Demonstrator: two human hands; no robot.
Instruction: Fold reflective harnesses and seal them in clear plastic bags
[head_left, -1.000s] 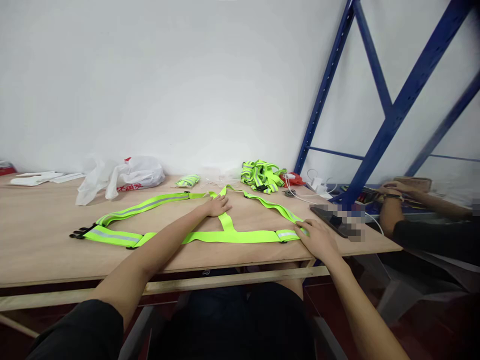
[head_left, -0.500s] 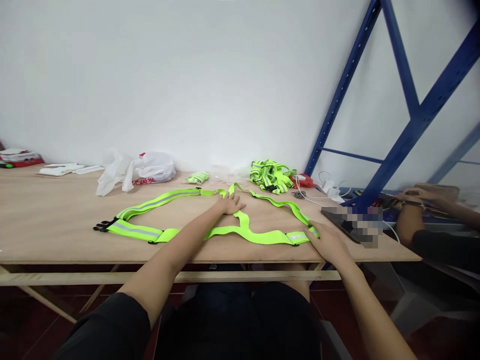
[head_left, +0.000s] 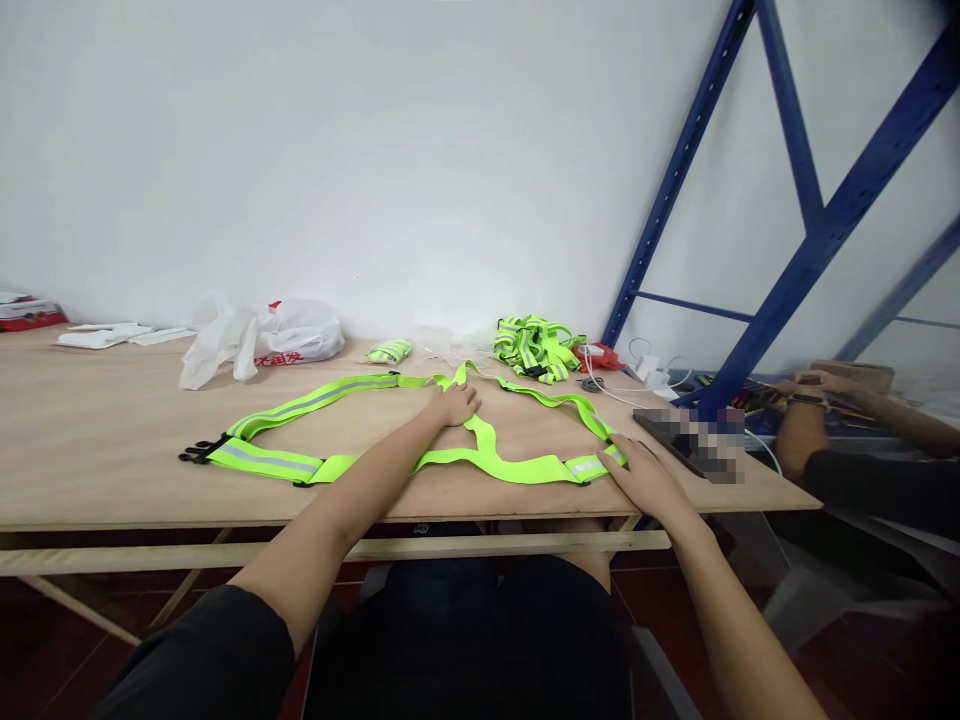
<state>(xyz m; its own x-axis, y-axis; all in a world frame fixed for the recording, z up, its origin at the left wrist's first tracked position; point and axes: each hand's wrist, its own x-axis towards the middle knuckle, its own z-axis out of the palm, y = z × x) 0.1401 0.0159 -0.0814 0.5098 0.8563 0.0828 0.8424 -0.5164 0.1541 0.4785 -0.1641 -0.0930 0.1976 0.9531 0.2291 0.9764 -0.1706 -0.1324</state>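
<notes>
A lime-yellow reflective safety vest, made of elastic straps with grey bands, lies spread out in front of me. Its black buckle points left. My left hand is at the middle straps near the top, with its fingers bent and closed on the webbing. At the vest's right corner, my right hand has thumb and fingers around the strap's edge. Part of the lower strap is hidden behind my left forearm.
On the wooden table are a white plastic bag, a folded packed vest, a pile of similar vests, a tape roll and a dark tablet-like object. A blue rack and another person's arm are at right.
The fingers of my left hand were more spread and are now drawn together on the straps. My right hand stays at the right corner. The view has shifted slightly.
</notes>
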